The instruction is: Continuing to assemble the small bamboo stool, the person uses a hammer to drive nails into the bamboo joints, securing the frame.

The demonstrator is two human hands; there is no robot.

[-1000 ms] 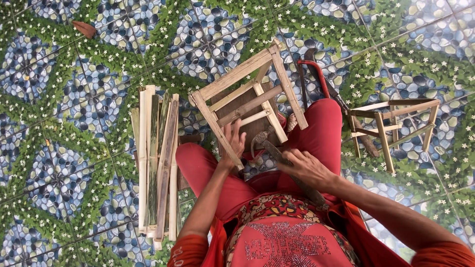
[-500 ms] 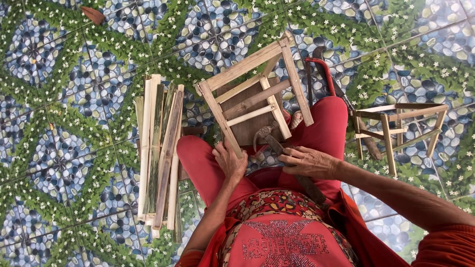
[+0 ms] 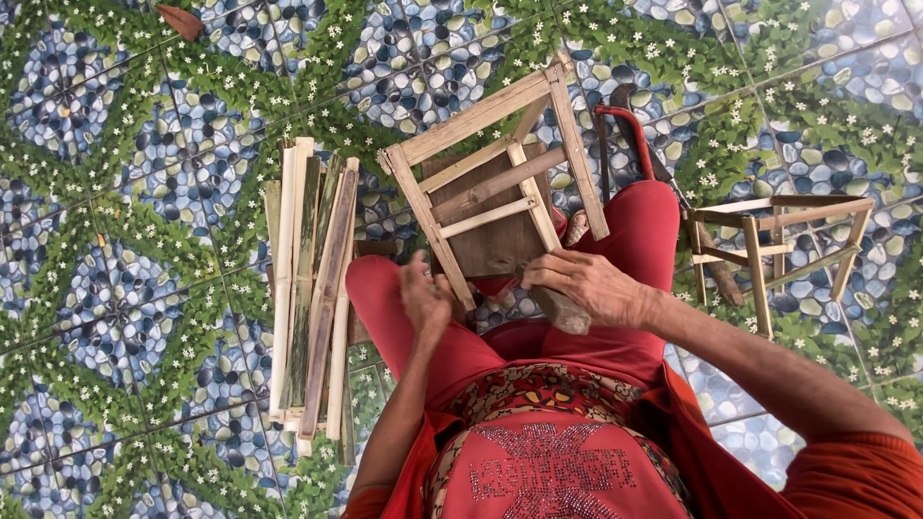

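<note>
Two hands at wooden frame (image 3: 495,183), left hand (image 3: 426,300) loosely open beside it, right hand (image 3: 586,285) gripping dark tool (image 3: 562,312)

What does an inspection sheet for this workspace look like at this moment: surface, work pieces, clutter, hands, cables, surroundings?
Surface: patterned tile floor, pebble and flower design.
Work pieces: wooden frame propped against the person's red-clad knees.
Clutter: bundle of bamboo slats on the floor at the left; second small frame at the right; brown dry leaf at the top.
Hands: left hand at the frame's near rail; right hand grips a dark tool, kind unclear.
Cables: nothing seen.
Surroundings: red curved handle beyond the knee.
</note>
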